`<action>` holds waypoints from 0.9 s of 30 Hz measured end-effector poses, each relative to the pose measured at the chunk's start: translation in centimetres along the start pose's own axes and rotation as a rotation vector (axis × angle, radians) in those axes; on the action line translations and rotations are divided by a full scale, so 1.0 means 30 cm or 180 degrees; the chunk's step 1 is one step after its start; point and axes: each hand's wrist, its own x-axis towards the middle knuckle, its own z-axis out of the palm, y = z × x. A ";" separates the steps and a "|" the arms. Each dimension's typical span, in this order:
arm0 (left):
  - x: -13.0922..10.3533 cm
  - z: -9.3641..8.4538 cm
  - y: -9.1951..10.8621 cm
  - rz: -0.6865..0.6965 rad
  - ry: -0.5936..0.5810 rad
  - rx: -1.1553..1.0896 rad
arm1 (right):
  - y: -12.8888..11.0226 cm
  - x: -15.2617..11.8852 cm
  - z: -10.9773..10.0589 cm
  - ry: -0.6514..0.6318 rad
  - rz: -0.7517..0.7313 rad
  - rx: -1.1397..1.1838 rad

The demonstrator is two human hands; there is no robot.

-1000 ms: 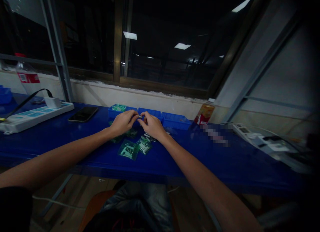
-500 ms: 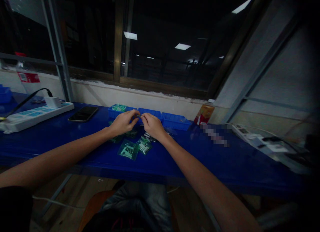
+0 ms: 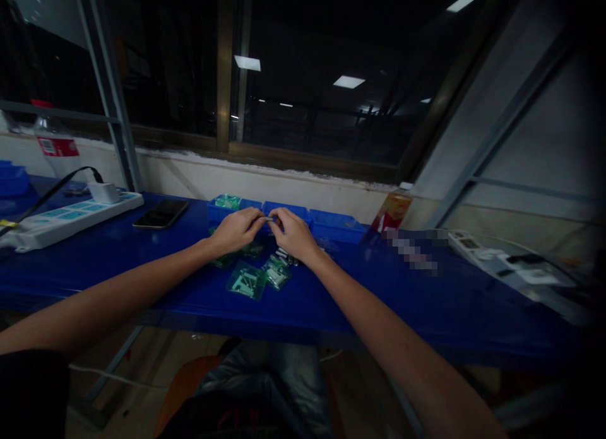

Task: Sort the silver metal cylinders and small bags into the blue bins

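My left hand [image 3: 237, 229] and my right hand [image 3: 292, 234] meet over the blue table, fingertips pinched on a small metal piece [image 3: 269, 219] that bridges them. Its exact shape is too small to tell. Just below my right hand lie several small metal parts [image 3: 284, 256], partly covered by it. Nearer the front edge rest two green plastic bags with parts inside, one on the left [image 3: 247, 280] and one on the right [image 3: 277, 272]. More green bags [image 3: 226, 260] show beneath my left hand and wrist.
Behind my hands stand blue bins, the left one [image 3: 215, 210] holding a green bag, plus a right one [image 3: 337, 226]. A phone [image 3: 161, 214] and a power strip [image 3: 76, 221] lie left. A drink bottle [image 3: 395, 210] stands right, near another power strip [image 3: 466, 240].
The fingers of both hands have shifted around the small piece, and more of it shows between the fingertips. The whole view has moved slightly.
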 end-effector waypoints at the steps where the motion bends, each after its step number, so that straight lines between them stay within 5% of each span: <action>1: 0.000 0.003 -0.002 -0.0016 -0.0010 -0.0022 | 0.000 0.002 0.000 -0.0008 0.0017 -0.0015; 6: -0.001 0.026 -0.026 0.0042 -0.0256 -0.0042 | 0.048 0.014 0.000 0.0127 0.0143 -0.0245; 12: -0.009 0.068 -0.047 0.0344 -0.0979 0.0062 | 0.221 0.027 -0.001 0.0576 0.0784 -0.0805; 16: 0.017 0.104 -0.043 0.0480 -0.1049 0.0047 | 0.293 0.036 0.015 0.0390 0.1174 -0.1067; 23: 0.043 0.114 -0.031 0.0320 -0.0908 0.0422 | 0.277 0.038 -0.012 0.0191 0.1272 -0.1116; 27: 0.045 0.093 -0.038 0.0272 -0.0713 0.0456 | 0.231 0.036 -0.041 -0.0352 0.0967 -0.0726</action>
